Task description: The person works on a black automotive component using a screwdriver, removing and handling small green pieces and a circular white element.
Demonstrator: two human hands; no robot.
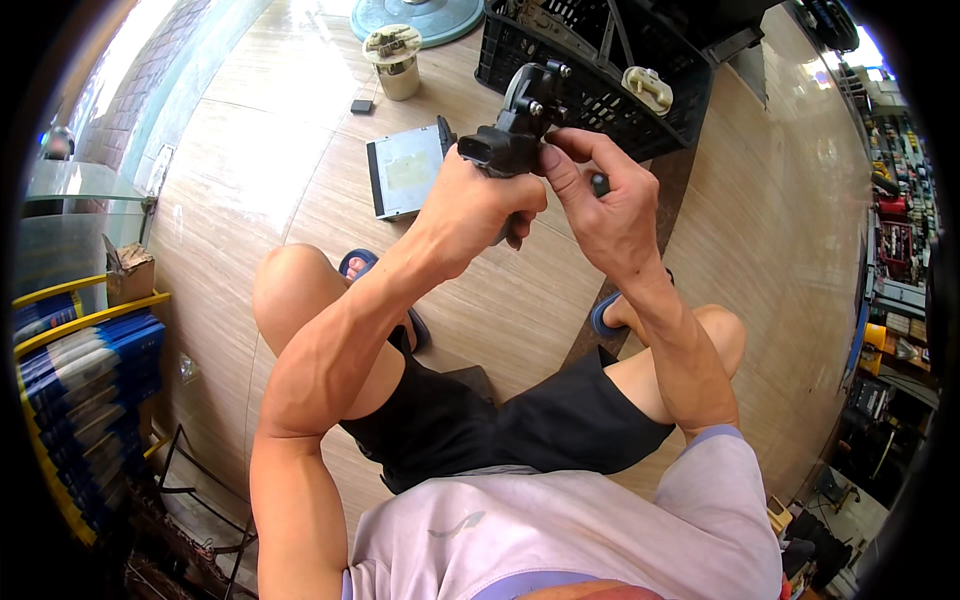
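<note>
Up in front of me, my left hand (487, 208) is closed around a black car part (513, 135) with an open connector socket on its left side and metal bolts or studs at its upper end. My right hand (607, 195) pinches at the right side of this part with thumb and index finger. A small tool with a black rounded handle end (600, 185) pokes out from the curled right fingers; its tip is hidden, so its exact kind does not show. Below the left fist, a dark piece shows between the fingers.
On the tiled floor lie a flat silver metal box (408, 172) and a small black block (362, 106). Behind stand a cream fuel pump unit (397, 70) and a light-blue round base (440, 20). A black plastic crate (560, 62) holds parts. Shelves (905, 230) line the right.
</note>
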